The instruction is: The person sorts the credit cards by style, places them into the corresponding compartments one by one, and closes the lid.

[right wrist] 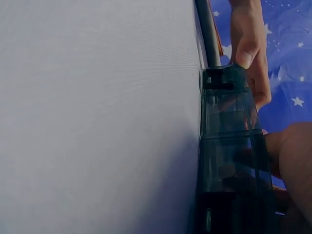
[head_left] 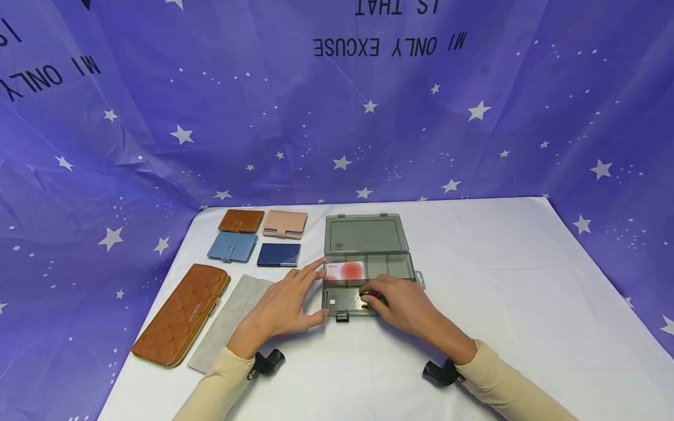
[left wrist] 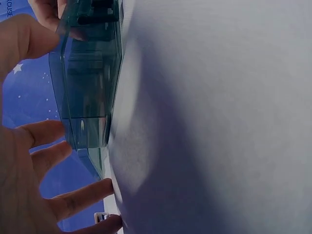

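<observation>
A translucent grey-green plastic box (head_left: 365, 224) with dividers lies on the table, its lid laid back. My left hand (head_left: 286, 301) steadies its left side, thumb at the front corner and other fingers spread along the wall. In the left wrist view, the left hand's fingers (left wrist: 46, 130) are stretched out beside the box wall (left wrist: 87, 92). Inside the front compartment, my right hand (head_left: 402, 301) pinches a small dark object (head_left: 364, 294), mostly hidden by the fingertips. A small white piece (head_left: 332, 302) lies there too. A white card with a red circle (head_left: 351, 271) sits in the back left compartment.
To the left lie brown (head_left: 241, 221), pink (head_left: 285, 224) and light blue (head_left: 232, 247) card wallets and a navy card holder (head_left: 278, 255). Nearer are a brown quilted zip wallet (head_left: 181, 316) and a flat grey pouch (head_left: 223, 321). A starry purple curtain (head_left: 295, 117) borders the table.
</observation>
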Demonstrator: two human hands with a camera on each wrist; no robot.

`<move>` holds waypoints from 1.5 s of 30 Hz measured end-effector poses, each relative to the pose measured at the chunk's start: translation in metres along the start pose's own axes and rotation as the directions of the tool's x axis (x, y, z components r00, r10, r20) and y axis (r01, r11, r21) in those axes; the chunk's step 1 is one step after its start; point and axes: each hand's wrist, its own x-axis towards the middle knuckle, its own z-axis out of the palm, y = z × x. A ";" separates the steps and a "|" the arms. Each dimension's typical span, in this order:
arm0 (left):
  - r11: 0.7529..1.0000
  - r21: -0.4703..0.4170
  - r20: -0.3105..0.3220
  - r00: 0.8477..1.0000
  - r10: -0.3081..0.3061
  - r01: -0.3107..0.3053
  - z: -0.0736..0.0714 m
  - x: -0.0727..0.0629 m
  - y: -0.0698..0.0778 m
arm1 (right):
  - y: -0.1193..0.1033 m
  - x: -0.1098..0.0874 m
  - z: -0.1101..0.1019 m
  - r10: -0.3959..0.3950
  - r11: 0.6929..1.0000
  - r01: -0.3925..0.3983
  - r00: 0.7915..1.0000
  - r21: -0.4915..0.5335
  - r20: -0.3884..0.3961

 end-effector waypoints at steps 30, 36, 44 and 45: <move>0.549 -0.715 0.209 0.882 -0.423 0.433 -0.011 0.085 0.000 | 0.114 0.042 -0.039 0.388 0.533 -0.428 0.890 0.730 0.239; 0.302 -0.883 0.211 0.878 -0.429 0.360 -0.004 0.086 0.000 | 0.113 0.042 -0.034 0.363 0.407 -0.412 0.892 0.815 0.269; 0.327 -0.912 0.080 0.887 -0.454 0.249 -0.016 0.078 -0.001 | 0.103 0.048 -0.041 0.376 0.389 -0.322 0.911 0.863 0.171; 0.344 -0.910 0.055 0.889 -0.454 0.232 -0.018 0.077 -0.002 | 0.103 0.049 -0.043 0.378 0.389 -0.309 0.913 0.868 0.155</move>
